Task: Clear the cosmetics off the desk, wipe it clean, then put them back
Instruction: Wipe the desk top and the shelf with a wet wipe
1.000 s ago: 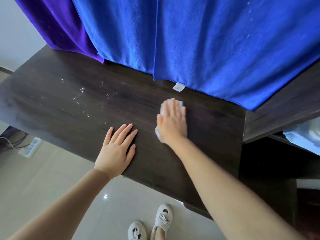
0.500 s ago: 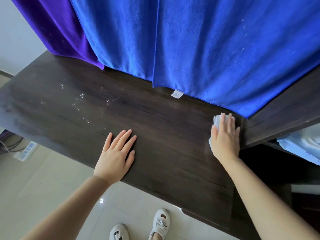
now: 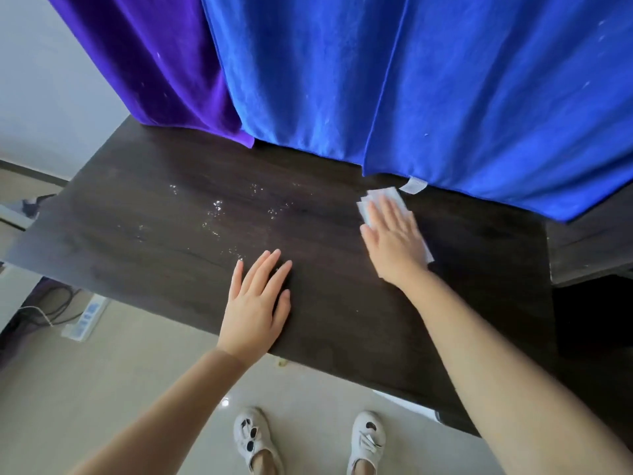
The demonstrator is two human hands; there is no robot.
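The dark wood desk carries no cosmetics in view. My right hand lies flat, fingers straight, pressing a white wipe onto the desk near its back edge, right of centre. Only the wipe's far end and a strip at the right side show past the hand. My left hand rests flat and open on the desk near the front edge. Wet droplets glisten on the desk's left half.
A blue cloth and a purple cloth hang over the desk's back edge. A darker side unit adjoins on the right. On the floor at left lie a power strip and cables. My white shoes stand below.
My right hand slid the wipe from the desk's middle to the right end, then back left and toward the rear edge. The left hand stayed put.
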